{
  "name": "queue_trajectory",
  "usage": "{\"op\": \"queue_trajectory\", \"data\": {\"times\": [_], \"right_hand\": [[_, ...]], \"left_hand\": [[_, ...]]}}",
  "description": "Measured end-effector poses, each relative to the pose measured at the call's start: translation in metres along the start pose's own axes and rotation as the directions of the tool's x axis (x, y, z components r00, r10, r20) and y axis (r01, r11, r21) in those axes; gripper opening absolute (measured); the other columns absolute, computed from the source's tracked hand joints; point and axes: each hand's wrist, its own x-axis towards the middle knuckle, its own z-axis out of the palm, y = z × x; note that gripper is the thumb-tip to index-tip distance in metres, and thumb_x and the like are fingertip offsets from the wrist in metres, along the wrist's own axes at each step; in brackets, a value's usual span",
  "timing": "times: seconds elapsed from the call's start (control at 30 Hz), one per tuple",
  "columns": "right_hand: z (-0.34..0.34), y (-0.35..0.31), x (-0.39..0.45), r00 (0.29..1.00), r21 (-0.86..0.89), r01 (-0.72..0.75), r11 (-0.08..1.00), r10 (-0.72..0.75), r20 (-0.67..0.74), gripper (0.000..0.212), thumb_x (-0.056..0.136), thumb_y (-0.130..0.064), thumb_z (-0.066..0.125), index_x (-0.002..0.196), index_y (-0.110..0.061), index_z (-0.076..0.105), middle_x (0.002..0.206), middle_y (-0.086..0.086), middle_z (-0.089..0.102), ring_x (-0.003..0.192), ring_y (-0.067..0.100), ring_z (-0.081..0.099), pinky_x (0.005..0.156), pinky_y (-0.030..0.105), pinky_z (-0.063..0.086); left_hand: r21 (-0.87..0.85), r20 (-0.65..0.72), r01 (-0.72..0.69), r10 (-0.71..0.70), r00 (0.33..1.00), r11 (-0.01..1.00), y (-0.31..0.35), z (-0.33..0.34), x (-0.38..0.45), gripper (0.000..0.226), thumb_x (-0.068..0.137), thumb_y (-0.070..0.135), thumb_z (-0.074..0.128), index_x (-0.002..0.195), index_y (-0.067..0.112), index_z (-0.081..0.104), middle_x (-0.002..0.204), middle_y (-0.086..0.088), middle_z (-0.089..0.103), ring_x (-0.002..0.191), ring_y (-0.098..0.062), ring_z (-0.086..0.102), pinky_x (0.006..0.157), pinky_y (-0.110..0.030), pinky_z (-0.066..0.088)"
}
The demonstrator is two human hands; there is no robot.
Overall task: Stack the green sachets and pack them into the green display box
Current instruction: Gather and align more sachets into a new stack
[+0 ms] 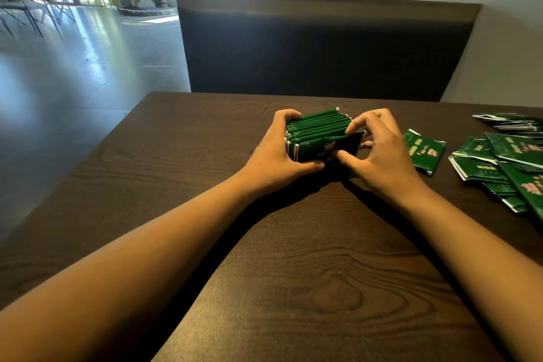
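Observation:
A bundle of several green sachets (318,129) stands on edge on the dark wooden table (293,244), pressed together between both hands. My left hand (274,153) grips its left end, thumb along the front. My right hand (379,153) clamps the right end, fingers over the top and thumb on the front sachet. One loose green sachet (423,151) lies flat just right of my right hand. A pile of loose green sachets (499,164) is spread at the table's right edge. I see no green display box in this view.
More sachets (511,122) lie at the far right of the table. A dark padded bench back (317,47) rises behind the table's far edge. To the left the table ends above a grey floor (73,67).

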Motion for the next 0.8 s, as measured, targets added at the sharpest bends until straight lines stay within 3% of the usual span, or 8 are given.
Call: {"op": "queue_trajectory", "data": {"times": [0.1,0.23,0.3,0.37,0.43,0.53,0.63,0.8], "right_hand": [[-0.001,-0.001,0.000,1.000,0.047,-0.011,0.999,0.010,0.016,0.040,0.084,-0.026,0.079,0.115,-0.022,0.054,0.124,-0.003,0.043,0.112,0.010,0.049,0.082,0.016,0.051],[-0.007,0.009,0.001,0.992,0.062,-0.128,0.990,0.128,-0.003,0.028,0.098,-0.048,0.055,0.119,-0.030,0.051,0.124,-0.004,0.044,0.118,0.021,0.049,0.095,0.045,0.052],[-0.011,0.014,0.004,0.979,0.040,-0.203,0.978,0.204,-0.016,0.027,0.100,-0.051,0.047,0.118,-0.032,0.051,0.124,-0.003,0.046,0.122,0.024,0.047,0.099,0.045,0.047],[-0.016,0.018,0.005,0.951,-0.077,-0.309,0.948,0.310,-0.001,0.027,0.101,-0.047,0.048,0.121,-0.030,0.052,0.130,0.002,0.048,0.130,0.028,0.040,0.103,0.043,0.038],[-0.020,0.021,0.005,0.894,-0.312,-0.402,0.861,0.442,0.066,0.040,0.099,-0.051,0.053,0.133,-0.031,0.049,0.142,0.007,0.044,0.137,0.033,0.031,0.107,0.049,0.030],[-0.021,0.025,0.003,0.777,-0.594,-0.400,0.698,0.602,0.185,0.069,0.095,-0.063,0.051,0.154,-0.034,0.027,0.159,0.011,0.032,0.146,0.045,0.020,0.116,0.059,0.017],[-0.020,0.026,0.004,0.696,-0.618,-0.409,0.672,0.667,0.265,0.071,0.098,-0.064,0.044,0.159,-0.036,0.018,0.166,0.008,0.021,0.148,0.051,0.015,0.116,0.069,0.016],[-0.024,0.016,0.003,0.751,-0.633,-0.302,0.713,0.587,0.303,0.058,0.103,-0.052,0.044,0.156,-0.035,0.028,0.163,0.002,0.028,0.145,0.044,0.025,0.112,0.062,0.029]], "left_hand": [[-0.009,-0.035,-0.019,0.019,0.999,1.000,-0.002,-0.001,0.000,0.080,0.080,0.013,0.086,0.140,0.025,0.034,0.136,0.001,0.054,0.125,-0.012,0.060,0.104,-0.039,0.056],[-0.031,-0.062,-0.010,0.008,0.998,0.999,0.000,-0.002,0.001,0.076,0.080,0.006,0.084,0.138,0.024,0.037,0.131,0.001,0.056,0.121,-0.013,0.063,0.099,-0.038,0.059],[-0.047,-0.065,-0.004,0.001,0.998,0.999,0.001,-0.003,0.001,0.075,0.080,0.005,0.083,0.137,0.025,0.037,0.131,0.002,0.056,0.121,-0.013,0.062,0.098,-0.037,0.059],[-0.054,-0.059,-0.006,0.002,0.998,0.999,0.001,-0.003,0.001,0.074,0.081,0.005,0.083,0.137,0.024,0.037,0.131,0.002,0.056,0.121,-0.013,0.062,0.098,-0.036,0.059],[-0.052,-0.060,-0.007,0.004,0.998,0.999,0.001,-0.003,0.001,0.074,0.081,0.005,0.083,0.137,0.024,0.037,0.132,0.002,0.056,0.121,-0.013,0.062,0.098,-0.037,0.059],[-0.040,-0.072,-0.012,0.009,0.997,0.999,-0.001,-0.003,0.001,0.075,0.080,0.008,0.084,0.137,0.024,0.038,0.132,0.001,0.057,0.122,-0.014,0.062,0.099,-0.039,0.059],[-0.035,-0.078,-0.015,0.012,0.997,0.999,-0.002,-0.003,0.001,0.076,0.079,0.009,0.085,0.137,0.024,0.038,0.132,0.001,0.057,0.122,-0.014,0.062,0.100,-0.041,0.059],[-0.029,-0.078,-0.013,0.010,0.997,0.999,-0.002,-0.003,0.002,0.076,0.079,0.009,0.085,0.137,0.023,0.038,0.132,0.001,0.058,0.121,-0.014,0.062,0.100,-0.040,0.059]]}}
